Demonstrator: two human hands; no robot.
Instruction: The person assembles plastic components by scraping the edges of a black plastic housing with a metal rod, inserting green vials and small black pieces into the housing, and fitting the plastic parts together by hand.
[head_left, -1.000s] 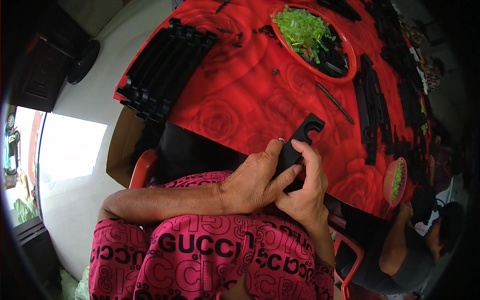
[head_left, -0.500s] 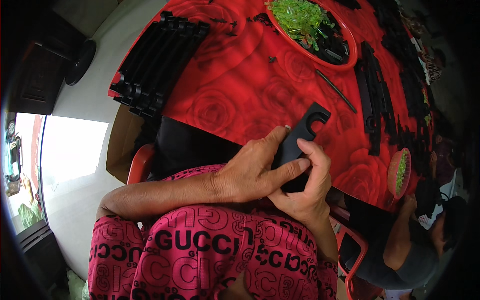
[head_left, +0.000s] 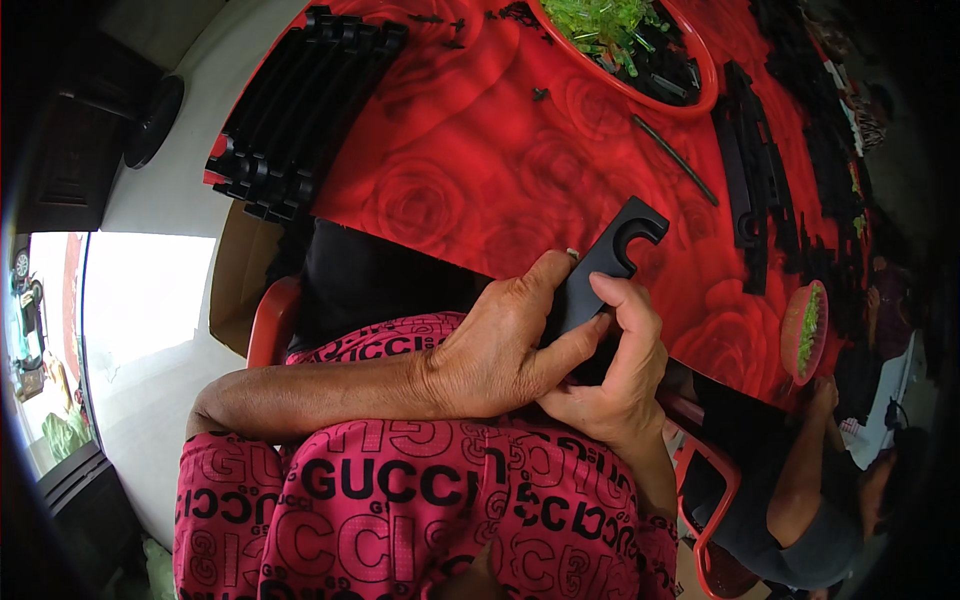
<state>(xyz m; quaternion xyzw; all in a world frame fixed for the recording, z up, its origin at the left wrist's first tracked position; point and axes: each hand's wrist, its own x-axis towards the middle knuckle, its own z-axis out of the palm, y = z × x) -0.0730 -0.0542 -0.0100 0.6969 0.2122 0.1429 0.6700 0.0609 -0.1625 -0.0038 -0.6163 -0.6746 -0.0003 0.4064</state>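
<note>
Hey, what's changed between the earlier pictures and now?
The red tray, black parts stack and thin dark rod sit higher in the picture, probably because the view tilted down; the tray is now cut off at the top. Nothing was visibly taken or released: the left hand and right hand still hold the black notched piece.

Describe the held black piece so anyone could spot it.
Find the near edge of the red rose-patterned tablecloth, where the left hand and right hand meet. Between them slants a black bar with a C-shaped notch at its far end. Unlike the black pieces grouped at left, it is held.
</note>
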